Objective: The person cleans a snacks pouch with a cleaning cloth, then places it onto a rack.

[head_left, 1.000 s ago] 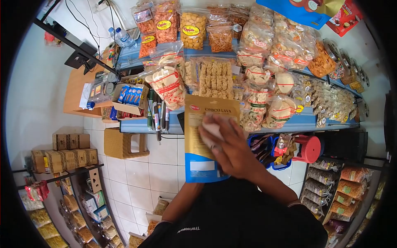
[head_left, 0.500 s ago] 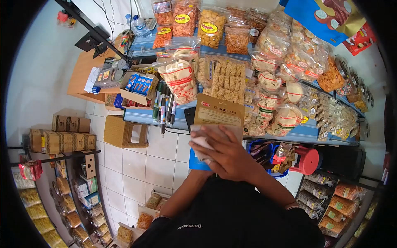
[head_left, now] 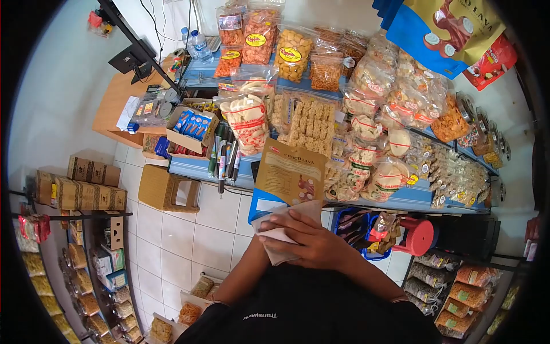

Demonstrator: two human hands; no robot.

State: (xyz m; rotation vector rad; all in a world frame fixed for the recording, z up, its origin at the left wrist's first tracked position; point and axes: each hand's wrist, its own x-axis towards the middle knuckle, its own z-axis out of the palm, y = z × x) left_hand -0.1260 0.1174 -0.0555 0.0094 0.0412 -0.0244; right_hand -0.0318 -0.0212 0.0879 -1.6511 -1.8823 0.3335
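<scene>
A gold and blue Choco Lava pouch (head_left: 292, 175) is tilted up in front of my body, its printed side facing me. My left hand (head_left: 262, 255) supports it from below at the lower edge; the fingers are hidden behind the cloth and pouch. A pale cloth (head_left: 275, 225) is bunched under my right hand (head_left: 309, 239), whose fingers curl over it. The cloth covers the pouch's lower end, and one corner of it hangs beneath my right hand.
Bagged crackers (head_left: 246, 123) and other packaged snacks crowd the blue counter (head_left: 240, 175) ahead. Several markers (head_left: 224, 152) stand at its edge beside a box of blue packets (head_left: 193, 125). A wicker stool (head_left: 166, 189) is on the left, a red stool (head_left: 417, 236) on the right.
My right hand and the cloth have moved down toward my body, uncovering the pouch's picture and white label area. The pouch now leans slightly to the left.
</scene>
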